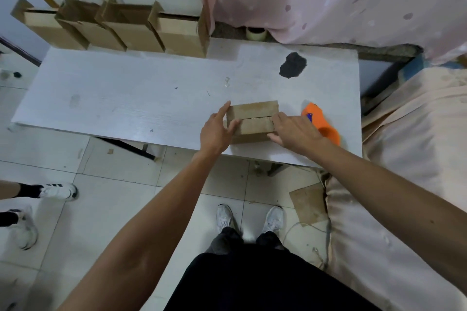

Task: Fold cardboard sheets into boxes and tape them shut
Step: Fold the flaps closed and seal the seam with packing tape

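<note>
Cardboard box (pixel 252 118): sat on the white table (pixel 126 98) near the front edge, just beside an orange tape gun (pixel 321 121). Looked light, brown and rough, with stiff flat sides but bendy flaps. Had two top flaps shut, with a thin crack between. Was pressed at both ends: left hand (pixel 216 131) with fingers straight along one end, right hand (pixel 295 131) laid flat over the other. Best held by the two ends, likely, so as not to squash the top
</note>
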